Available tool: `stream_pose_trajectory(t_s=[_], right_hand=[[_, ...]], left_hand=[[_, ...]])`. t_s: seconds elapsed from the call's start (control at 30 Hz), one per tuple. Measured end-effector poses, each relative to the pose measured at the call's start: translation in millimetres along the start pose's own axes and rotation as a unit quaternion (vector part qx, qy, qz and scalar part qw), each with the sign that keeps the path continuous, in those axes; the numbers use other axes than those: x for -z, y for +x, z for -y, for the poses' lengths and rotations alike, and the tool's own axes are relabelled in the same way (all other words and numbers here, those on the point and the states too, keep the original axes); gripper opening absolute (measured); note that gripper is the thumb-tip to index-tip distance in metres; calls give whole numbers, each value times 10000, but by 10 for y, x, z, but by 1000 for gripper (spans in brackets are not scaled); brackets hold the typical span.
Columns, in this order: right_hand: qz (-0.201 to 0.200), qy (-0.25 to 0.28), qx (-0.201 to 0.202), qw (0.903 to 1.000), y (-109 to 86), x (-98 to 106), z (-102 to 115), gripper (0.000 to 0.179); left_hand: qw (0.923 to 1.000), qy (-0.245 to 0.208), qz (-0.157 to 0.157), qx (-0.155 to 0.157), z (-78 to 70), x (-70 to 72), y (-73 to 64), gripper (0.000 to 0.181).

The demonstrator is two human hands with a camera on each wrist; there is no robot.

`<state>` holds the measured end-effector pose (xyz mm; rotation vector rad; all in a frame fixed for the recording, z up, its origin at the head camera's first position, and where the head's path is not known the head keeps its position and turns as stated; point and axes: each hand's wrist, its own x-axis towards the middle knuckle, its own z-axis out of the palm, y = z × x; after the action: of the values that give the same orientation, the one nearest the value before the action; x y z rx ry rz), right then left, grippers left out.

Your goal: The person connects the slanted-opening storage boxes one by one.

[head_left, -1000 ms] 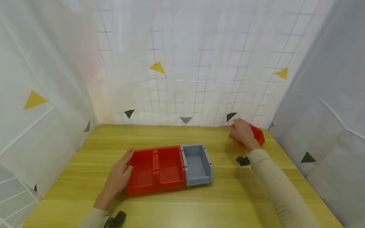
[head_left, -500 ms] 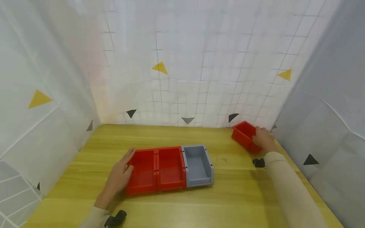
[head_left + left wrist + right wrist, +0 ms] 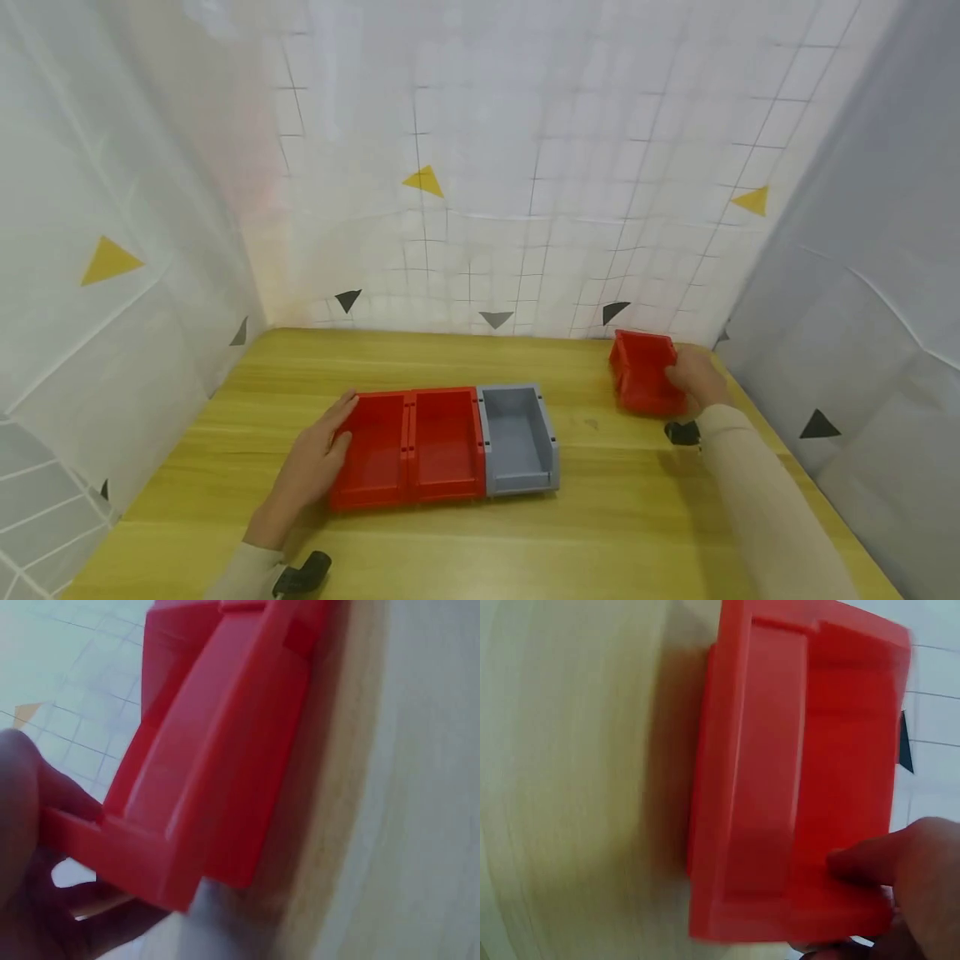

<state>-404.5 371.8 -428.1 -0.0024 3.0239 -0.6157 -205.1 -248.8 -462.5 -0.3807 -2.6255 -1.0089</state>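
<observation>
Three open-topped storage bins stand side by side in the head view: a red bin (image 3: 373, 458) at the left end, another red bin (image 3: 448, 442) in the middle and a grey bin (image 3: 516, 437) at the right. My left hand (image 3: 311, 458) grips the outer side wall of the left red bin, thumb over the rim and fingers outside, as the left wrist view shows. Apart from the row, at the far right, a third red bin (image 3: 648, 379) has its low front facing me. My right hand (image 3: 697, 379) pinches its right wall, the thumb (image 3: 870, 859) inside.
The bins are on a wooden tabletop (image 3: 465, 554). White sheeting (image 3: 480, 167) with grid lines and triangle marks closes off the back and both sides. The separate bin is near the back right corner of the table, close to the sheeting.
My right hand has gone from the left side of the separate red bin to its right wall. That bin has turned its front towards me. My left hand and the row stay put.
</observation>
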Motion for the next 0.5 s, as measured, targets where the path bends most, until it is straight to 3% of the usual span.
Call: stream_pose_trajectory(t_s=[0.17,0.3,0.5], right_hand=[[-191,-75,276,9994,-64,55,63,12],[-199,-126,152,9996,-128,115,128,17],[-454,87,353,9983,-270,197,277,23]], left_hand=[[9998,14,169,82,5,4,7,63],[9999,14,120,87,29,-26,10,65],[9999,23,70,137,59,-59,12,65]])
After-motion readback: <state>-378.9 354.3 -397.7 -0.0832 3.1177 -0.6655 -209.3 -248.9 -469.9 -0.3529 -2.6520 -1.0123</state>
